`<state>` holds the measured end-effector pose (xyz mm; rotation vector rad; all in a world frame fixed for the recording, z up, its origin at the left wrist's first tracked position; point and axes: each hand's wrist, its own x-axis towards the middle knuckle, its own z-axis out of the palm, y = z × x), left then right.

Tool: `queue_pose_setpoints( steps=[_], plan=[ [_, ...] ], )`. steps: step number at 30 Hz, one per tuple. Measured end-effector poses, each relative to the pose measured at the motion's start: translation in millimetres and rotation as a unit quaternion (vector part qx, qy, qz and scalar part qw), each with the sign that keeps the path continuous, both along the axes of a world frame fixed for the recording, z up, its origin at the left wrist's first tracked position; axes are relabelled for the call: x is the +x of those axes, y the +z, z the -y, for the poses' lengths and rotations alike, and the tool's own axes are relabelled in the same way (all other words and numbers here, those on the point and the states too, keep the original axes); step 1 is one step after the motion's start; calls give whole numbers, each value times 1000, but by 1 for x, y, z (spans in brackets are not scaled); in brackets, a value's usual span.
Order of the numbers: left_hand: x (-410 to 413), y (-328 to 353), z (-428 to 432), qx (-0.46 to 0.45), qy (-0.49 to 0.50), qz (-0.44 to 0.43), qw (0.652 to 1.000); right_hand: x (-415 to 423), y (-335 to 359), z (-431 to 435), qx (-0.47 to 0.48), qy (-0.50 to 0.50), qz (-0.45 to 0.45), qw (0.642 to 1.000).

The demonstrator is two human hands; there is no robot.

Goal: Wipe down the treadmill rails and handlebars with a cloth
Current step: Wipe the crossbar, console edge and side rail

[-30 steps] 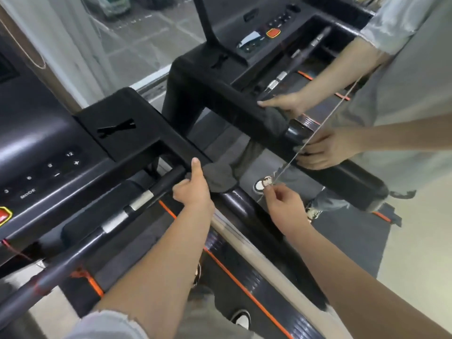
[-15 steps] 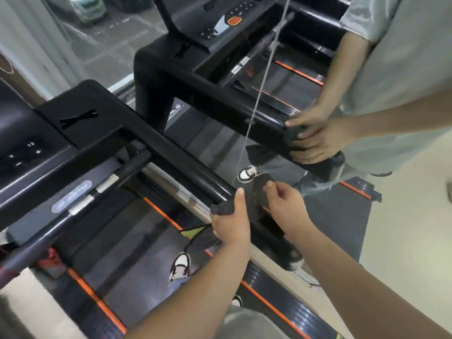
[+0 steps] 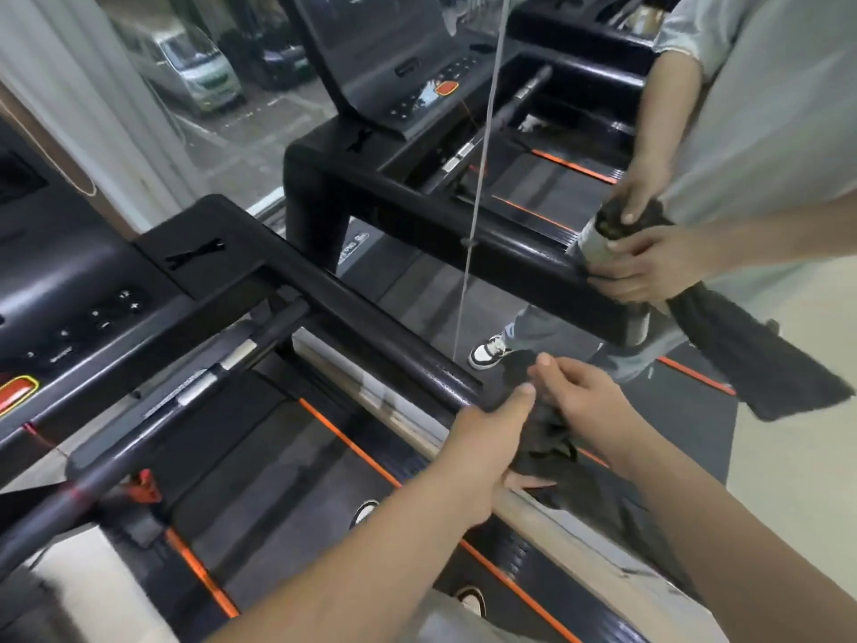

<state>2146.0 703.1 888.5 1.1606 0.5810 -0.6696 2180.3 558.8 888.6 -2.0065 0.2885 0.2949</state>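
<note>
The treadmill (image 3: 259, 480) fills the view, its console at the left and its belt below. Its black handrail (image 3: 371, 327) runs from the console toward the lower right, and both hands meet at its near end, probably because this stretch is the one being cleaned. The dark cloth (image 3: 547, 438) is bunched over that end and hangs down below it, so spare fabric stays out of the way. The left hand (image 3: 487, 438) grips the cloth against the rail, thumb laid along the top to press it on; its fingers curl underneath, out of sight. The right hand (image 3: 589, 401) holds the bunched cloth just beside it, fingers (image 3: 545, 364) bent onto the fabric, apparently to gather it for a firmer wipe.
</note>
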Motion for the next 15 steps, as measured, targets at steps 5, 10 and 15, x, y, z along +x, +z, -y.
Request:
queue_pose_setpoints(
  steps=[5,10,15],
  plan=[
    [49,72,-66,-51,129,139,981,5,25,-13,139,134,-243,951],
    [68,59,-115,0,158,192,969,29,13,-63,165,37,-201,965],
    [65,16,-134,190,-83,250,946,77,39,-149,293,-74,-159,940]
  ],
)
